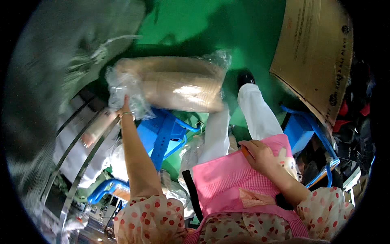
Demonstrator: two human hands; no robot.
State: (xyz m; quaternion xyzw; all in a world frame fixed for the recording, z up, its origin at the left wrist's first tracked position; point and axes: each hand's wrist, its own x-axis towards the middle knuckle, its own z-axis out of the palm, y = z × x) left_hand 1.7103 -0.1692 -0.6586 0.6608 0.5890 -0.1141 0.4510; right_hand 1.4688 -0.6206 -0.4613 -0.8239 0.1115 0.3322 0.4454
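My left hand [126,110] reaches forward and is closed on the gathered end of a clear plastic bag [130,87]. Inside the bag lies a long bundle of tan, ridged pieces [183,87], which look stacked together; their kind cannot be told. The bag stretches out to the right of that hand, above the green floor. Against the pink apron [227,179] on my lap rests my right hand [260,154], fingers curled. A small orange thing [246,153] shows at its thumb, mostly hidden.
A large cardboard sheet or box [313,53] stands at the right. Blue metal-framed pieces [162,134] sit at both sides of my legs. A metal rack [77,179] runs along the left, below a big grey-green sack [93,44]. The floor [187,24] is green.
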